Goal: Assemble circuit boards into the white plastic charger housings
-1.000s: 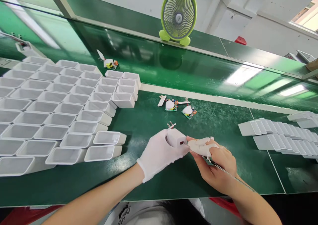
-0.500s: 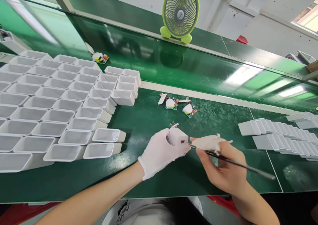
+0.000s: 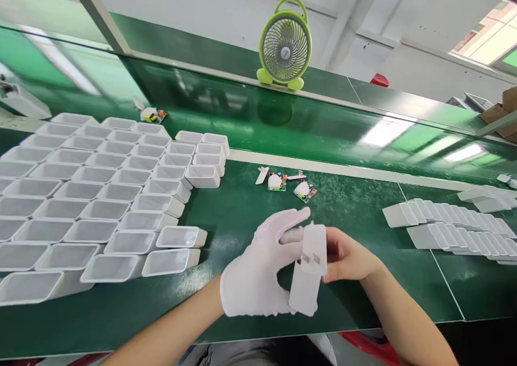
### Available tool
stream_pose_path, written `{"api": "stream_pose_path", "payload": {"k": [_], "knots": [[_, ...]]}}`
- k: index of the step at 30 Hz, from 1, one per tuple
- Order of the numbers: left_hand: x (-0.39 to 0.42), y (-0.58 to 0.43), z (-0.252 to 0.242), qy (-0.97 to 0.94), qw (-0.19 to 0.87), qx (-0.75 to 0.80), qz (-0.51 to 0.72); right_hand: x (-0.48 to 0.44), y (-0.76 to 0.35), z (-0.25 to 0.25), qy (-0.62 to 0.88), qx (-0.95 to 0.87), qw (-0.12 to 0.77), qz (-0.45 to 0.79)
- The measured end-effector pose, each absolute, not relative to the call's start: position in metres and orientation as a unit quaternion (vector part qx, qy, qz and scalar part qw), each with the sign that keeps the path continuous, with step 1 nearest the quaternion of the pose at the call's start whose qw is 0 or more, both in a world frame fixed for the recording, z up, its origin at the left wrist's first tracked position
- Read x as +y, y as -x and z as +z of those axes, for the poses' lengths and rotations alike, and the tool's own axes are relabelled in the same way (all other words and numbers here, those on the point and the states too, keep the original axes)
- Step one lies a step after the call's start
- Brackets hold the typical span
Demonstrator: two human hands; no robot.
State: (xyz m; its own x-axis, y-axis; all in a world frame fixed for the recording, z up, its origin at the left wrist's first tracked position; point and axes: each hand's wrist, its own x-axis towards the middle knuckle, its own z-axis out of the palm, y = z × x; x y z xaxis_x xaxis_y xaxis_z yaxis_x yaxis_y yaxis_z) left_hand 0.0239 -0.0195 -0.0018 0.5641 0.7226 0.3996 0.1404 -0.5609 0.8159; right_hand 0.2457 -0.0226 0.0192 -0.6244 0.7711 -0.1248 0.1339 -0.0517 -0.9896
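Note:
My left hand [image 3: 258, 269], in a white glove, has its fingers around the left side of a white plastic housing [image 3: 304, 290]. A white piece with two metal prongs [image 3: 314, 247] sits at the housing's upper end. Bare, my right hand [image 3: 351, 255] pinches that pronged piece from the right. Behind my hands, two small circuit boards [image 3: 277, 181] [image 3: 305, 190] with white pads and wired white plates lie on the green table [image 3: 347, 209].
Rows of open white housings [image 3: 95, 191] cover the left side. More white housings [image 3: 452, 231] lie in rows at the right. Another circuit board [image 3: 151, 115] rests at the back left. A green fan [image 3: 285, 53] stands on the shelf behind.
The metal tool and the white cloth-like item no longer show in my right hand, which now grips the pronged piece. The housing has been turned and stands more upright. The view has tilted up slightly.

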Motion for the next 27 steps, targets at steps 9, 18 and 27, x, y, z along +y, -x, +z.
{"api": "stream_pose_path", "payload": {"k": [9, 18, 27], "knots": [[-0.007, -0.032, -0.026, -0.723, 0.202, 0.504, 0.427, -0.049, -0.23, 0.051, 0.416, -0.816, 0.362, 0.172], [0.0, -0.016, -0.004, -0.722, 0.156, 0.555, 0.383, -0.051, -0.227, 0.049, 0.422, -0.837, 0.346, 0.035], [0.002, -0.013, -0.002, -0.755, 0.145, 0.525, 0.366, -0.057, -0.224, 0.047, 0.429, -0.839, 0.334, 0.026]]}}
